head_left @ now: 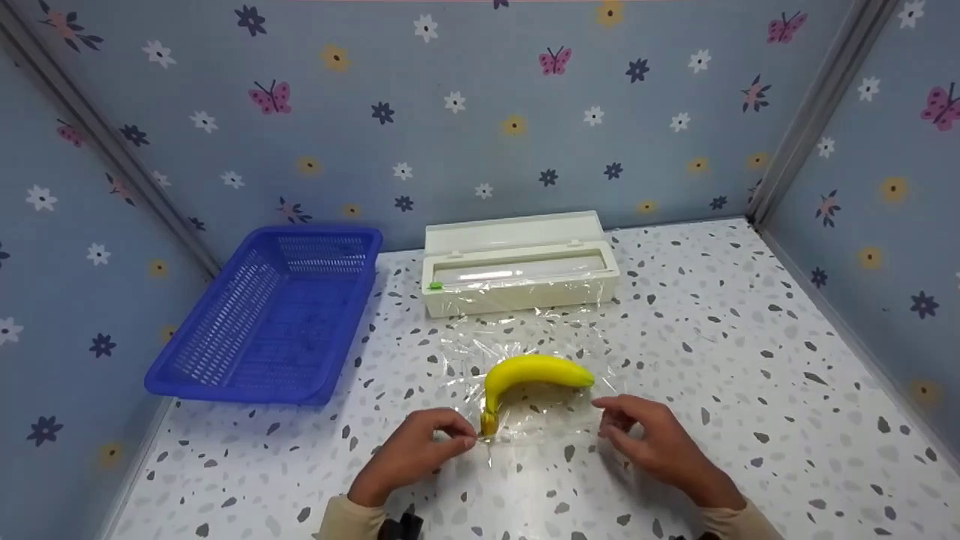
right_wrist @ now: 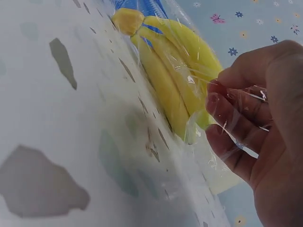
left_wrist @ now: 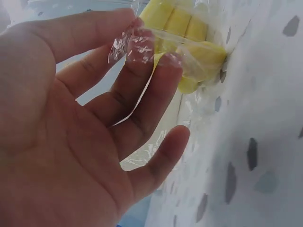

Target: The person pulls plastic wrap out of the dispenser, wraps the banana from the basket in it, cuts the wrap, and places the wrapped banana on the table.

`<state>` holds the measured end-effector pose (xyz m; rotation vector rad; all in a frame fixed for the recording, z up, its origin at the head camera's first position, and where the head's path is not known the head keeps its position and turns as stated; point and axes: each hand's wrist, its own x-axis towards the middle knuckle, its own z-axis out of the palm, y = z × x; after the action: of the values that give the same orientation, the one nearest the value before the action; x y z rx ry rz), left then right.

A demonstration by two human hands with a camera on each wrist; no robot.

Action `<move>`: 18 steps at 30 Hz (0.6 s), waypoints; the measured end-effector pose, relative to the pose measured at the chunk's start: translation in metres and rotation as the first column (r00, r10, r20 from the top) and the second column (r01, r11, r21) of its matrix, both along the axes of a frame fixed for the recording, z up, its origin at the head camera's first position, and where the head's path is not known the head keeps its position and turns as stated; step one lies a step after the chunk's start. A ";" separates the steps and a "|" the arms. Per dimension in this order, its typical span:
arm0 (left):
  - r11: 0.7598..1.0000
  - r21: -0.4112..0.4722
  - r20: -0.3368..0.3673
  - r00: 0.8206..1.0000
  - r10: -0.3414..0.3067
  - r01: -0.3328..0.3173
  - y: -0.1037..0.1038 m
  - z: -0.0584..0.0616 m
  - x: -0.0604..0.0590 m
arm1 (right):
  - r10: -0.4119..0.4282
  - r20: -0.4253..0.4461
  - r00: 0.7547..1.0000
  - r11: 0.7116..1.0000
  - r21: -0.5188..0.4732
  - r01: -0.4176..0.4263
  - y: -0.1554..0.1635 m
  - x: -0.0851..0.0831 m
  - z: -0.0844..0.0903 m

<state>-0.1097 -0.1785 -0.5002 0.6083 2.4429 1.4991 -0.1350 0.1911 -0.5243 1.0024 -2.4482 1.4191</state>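
A bunch of yellow bananas lies on clear plastic wrap on the table; the wrist views show several fingers of fruit. My left hand, beside the stem end, pinches the near edge of the wrap between thumb and index finger. In the left wrist view, film stretches over that hand's fingertips. Near the banana tips, my right hand pinches the wrap too, and film crosses its fingers. The wrap runs back to a white wrap dispenser with its lid raised.
A blue plastic basket stands at the left on the speckled table. Behind the dispenser rises a flowered wall panel, with more panels on both sides. A small green piece sits on the dispenser's left front edge.
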 end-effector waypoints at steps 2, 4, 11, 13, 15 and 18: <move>1.000 -0.009 -0.065 0.998 0.021 -0.021 0.002 0.002 -0.004 | -0.017 -0.007 1.000 1.000 -0.001 0.017 0.000 -0.001 0.003; 0.999 -0.013 -0.132 0.990 0.039 -0.041 0.006 0.004 -0.008 | -0.022 -0.025 0.999 1.000 -0.009 0.022 0.000 -0.003 0.006; 0.994 -0.009 -0.249 0.963 0.108 -0.113 0.023 0.004 -0.019 | -0.061 -0.090 0.994 0.997 0.030 0.064 -0.004 -0.012 0.010; 0.989 -0.007 -0.263 0.955 0.138 -0.145 0.027 0.002 -0.020 | -0.073 -0.109 0.991 0.996 0.048 0.079 -0.006 -0.013 0.010; 0.986 -0.001 -0.282 0.946 0.160 -0.167 0.030 0.000 -0.021 | -0.083 -0.135 0.987 0.994 0.056 0.091 -0.008 -0.015 0.012; 0.982 0.004 -0.311 0.933 0.182 -0.190 0.034 -0.002 -0.022 | -0.089 -0.159 0.983 0.994 0.046 0.097 -0.010 -0.017 0.014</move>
<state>-0.1315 -0.1449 -0.5021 0.6684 2.8251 1.5372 -0.1515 0.1807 -0.5099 0.9574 -2.3968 1.2037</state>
